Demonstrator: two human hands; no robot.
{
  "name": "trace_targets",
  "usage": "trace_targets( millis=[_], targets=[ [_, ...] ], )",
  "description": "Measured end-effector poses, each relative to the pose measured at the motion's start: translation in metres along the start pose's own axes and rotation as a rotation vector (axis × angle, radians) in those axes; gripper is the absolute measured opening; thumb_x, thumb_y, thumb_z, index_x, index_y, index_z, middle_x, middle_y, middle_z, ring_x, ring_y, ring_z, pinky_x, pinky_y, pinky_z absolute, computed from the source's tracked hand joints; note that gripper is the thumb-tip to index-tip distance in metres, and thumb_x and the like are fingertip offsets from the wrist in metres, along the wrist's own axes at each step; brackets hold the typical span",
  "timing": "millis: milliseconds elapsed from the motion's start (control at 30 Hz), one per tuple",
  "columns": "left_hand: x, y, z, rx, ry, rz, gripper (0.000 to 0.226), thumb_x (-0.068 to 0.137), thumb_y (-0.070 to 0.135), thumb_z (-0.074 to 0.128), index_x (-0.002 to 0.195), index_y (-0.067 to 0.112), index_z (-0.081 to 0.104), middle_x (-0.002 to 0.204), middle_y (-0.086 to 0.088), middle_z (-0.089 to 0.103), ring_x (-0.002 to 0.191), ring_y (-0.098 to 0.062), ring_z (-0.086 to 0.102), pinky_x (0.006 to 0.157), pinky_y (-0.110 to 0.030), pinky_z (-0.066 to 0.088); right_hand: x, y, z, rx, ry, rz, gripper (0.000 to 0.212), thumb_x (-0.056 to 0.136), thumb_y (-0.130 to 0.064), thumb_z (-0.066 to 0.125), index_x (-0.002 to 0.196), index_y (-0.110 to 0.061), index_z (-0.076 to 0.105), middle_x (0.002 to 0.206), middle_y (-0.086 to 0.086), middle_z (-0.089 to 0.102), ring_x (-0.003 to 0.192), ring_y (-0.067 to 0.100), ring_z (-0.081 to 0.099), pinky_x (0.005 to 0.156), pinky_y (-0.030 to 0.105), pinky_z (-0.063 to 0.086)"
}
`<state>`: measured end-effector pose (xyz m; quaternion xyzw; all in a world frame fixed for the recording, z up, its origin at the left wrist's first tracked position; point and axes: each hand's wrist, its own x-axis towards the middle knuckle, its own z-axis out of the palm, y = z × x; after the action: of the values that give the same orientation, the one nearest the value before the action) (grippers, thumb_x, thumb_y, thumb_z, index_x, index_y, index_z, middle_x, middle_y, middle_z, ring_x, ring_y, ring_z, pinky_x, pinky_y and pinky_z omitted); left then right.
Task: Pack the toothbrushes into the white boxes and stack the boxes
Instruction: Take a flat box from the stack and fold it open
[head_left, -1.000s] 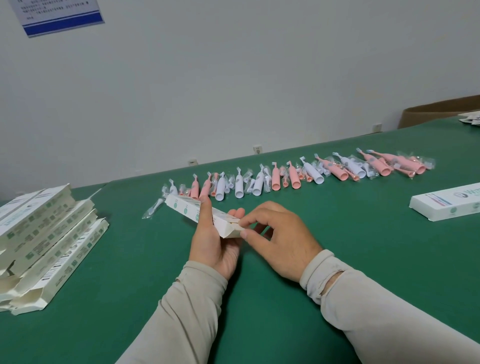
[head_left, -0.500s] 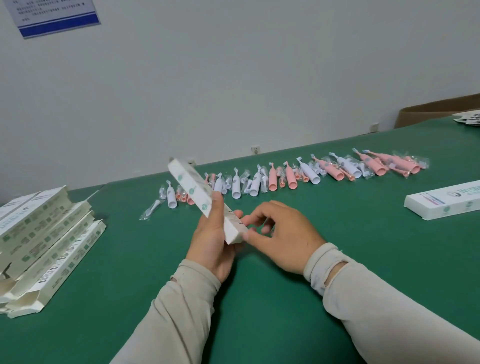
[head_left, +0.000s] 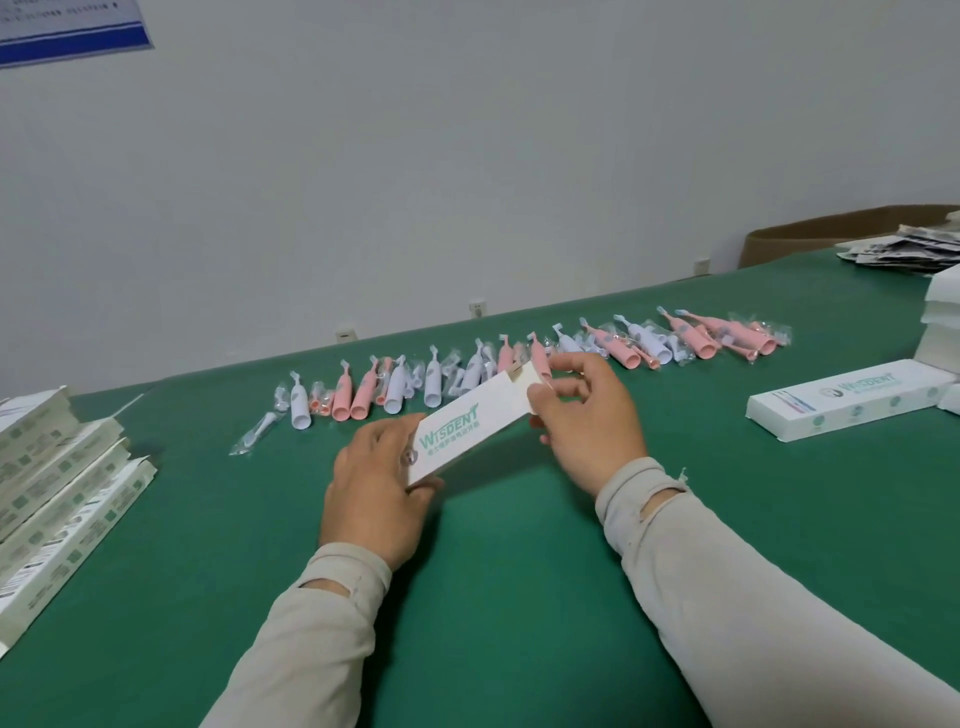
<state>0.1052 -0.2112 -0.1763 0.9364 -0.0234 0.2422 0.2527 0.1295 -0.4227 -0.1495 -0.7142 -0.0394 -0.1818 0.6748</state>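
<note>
Held box: a long white box (head_left: 470, 423) with green "WISDENT" lettering facing up, lifted clear of the green table (head_left: 519, 597) and slanting up toward its far-right end, where a flap stands slightly open.
Left hand: the left hand (head_left: 376, 493) grips the near-left end of the held box, thumb under the lower edge, fingers curled behind.
Right hand: the right hand (head_left: 587, 415) pinches the held box's far-right end between thumb and curled fingers.
Toothbrushes: a row of pink and white toothbrushes (head_left: 519, 364) in clear wrappers lies just beyond the held box, running left and right of it.
Other boxes: a leaning stack of white boxes (head_left: 57, 493) sits well to the left of the held box; one flat box (head_left: 852, 405) lies well to its right, with more white boxes (head_left: 943, 317) at the frame edge.
Open room: bare green table lies below the held box and between it and both groups of boxes.
Edges: the table's far edge meets the wall behind the toothbrushes.
</note>
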Motion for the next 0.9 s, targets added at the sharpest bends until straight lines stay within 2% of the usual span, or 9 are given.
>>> trace_targets(
  millis=[100,200,267,367,467,567,633,767,900],
  targets=[
    [0.001,-0.001,0.001,-0.025,-0.022,0.001,0.062,0.081,0.024,0.077,0.136,0.037,0.050,0.131,0.007,0.052,0.119,-0.019,0.042,0.098,-0.029,0.032,-0.002,0.001,-0.007,-0.291,-0.049,-0.260,0.034,0.092,-0.018,0.064,0.104,-0.048,0.054,0.113,-0.023,0.054,0.090,-0.010,0.057,0.080,0.014,0.046],
    [0.002,-0.004,0.001,-0.060,-0.007,0.006,0.063,0.079,0.023,0.078,0.135,0.036,0.052,0.127,0.004,0.056,0.117,-0.022,0.045,0.097,-0.030,0.033,0.001,0.002,-0.010,-0.520,-0.121,-0.418,0.033,0.096,-0.016,0.057,0.123,-0.034,0.062,0.133,-0.015,0.048,0.124,0.004,0.042,0.107,0.021,0.029],
    [0.003,-0.006,0.002,-0.031,-0.006,0.033,0.063,0.079,0.023,0.078,0.134,0.037,0.052,0.126,0.005,0.058,0.115,-0.022,0.046,0.097,-0.032,0.034,0.002,0.003,-0.010,-0.574,-0.202,-0.380,0.044,0.098,-0.015,0.050,0.137,-0.034,0.056,0.145,-0.011,0.043,0.136,0.008,0.032,0.115,0.025,0.021],
    [0.003,-0.007,0.002,-0.042,-0.005,0.064,0.065,0.077,0.020,0.081,0.135,0.035,0.054,0.126,0.004,0.058,0.114,-0.022,0.047,0.097,-0.034,0.035,0.001,0.003,-0.009,-0.467,-0.318,-0.247,0.056,0.098,-0.012,0.042,0.147,-0.039,0.044,0.154,-0.006,0.037,0.145,0.013,0.026,0.123,0.038,0.019],
    [0.003,-0.007,0.003,-0.016,-0.022,0.079,0.067,0.077,0.020,0.081,0.137,0.032,0.053,0.129,0.001,0.059,0.115,-0.027,0.049,0.101,-0.044,0.040,0.003,0.000,-0.014,-0.270,-0.343,-0.157,0.056,0.095,-0.009,0.041,0.143,-0.038,0.049,0.149,-0.010,0.041,0.141,0.008,0.031,0.121,0.032,0.022],
    [0.007,-0.006,0.005,0.036,-0.008,0.024,0.067,0.079,0.023,0.080,0.138,0.031,0.051,0.131,-0.003,0.058,0.116,-0.032,0.050,0.099,-0.048,0.041,0.027,-0.006,-0.034,-0.230,-0.167,-0.125,0.044,0.096,-0.016,0.047,0.134,-0.033,0.059,0.129,-0.018,0.052,0.120,0.003,0.051,0.105,0.027,0.038],
    [0.010,-0.003,0.009,0.068,0.026,-0.023,0.065,0.079,0.025,0.078,0.137,0.030,0.050,0.129,-0.007,0.059,0.114,-0.036,0.050,0.096,-0.048,0.042,0.061,-0.005,-0.061,-0.348,0.046,-0.113,0.037,0.095,-0.018,0.053,0.129,-0.028,0.061,0.128,-0.011,0.058,0.110,0.008,0.057,0.100,0.030,0.045],
    [0.016,0.005,0.017,0.141,0.060,-0.045,0.057,0.080,0.027,0.074,0.132,0.028,0.052,0.125,-0.008,0.058,0.108,-0.039,0.051,0.089,-0.049,0.045,0.139,0.010,-0.135,-0.662,0.352,0.085,0.035,0.092,-0.020,0.057,0.126,-0.021,0.062,0.132,0.005,0.062,0.115,0.027,0.060,0.101,0.032,0.045],
    [0.021,0.001,0.023,0.214,0.039,-0.049,0.053,0.081,0.035,0.068,0.131,0.031,0.051,0.123,-0.005,0.057,0.103,-0.034,0.051,0.083,-0.048,0.048,0.187,0.033,-0.196,-1.028,0.321,0.328,0.048,0.094,-0.030,0.057,0.140,-0.021,0.052,0.145,0.010,0.053,0.129,0.034,0.052,0.108,0.037,0.041]
  ],
)
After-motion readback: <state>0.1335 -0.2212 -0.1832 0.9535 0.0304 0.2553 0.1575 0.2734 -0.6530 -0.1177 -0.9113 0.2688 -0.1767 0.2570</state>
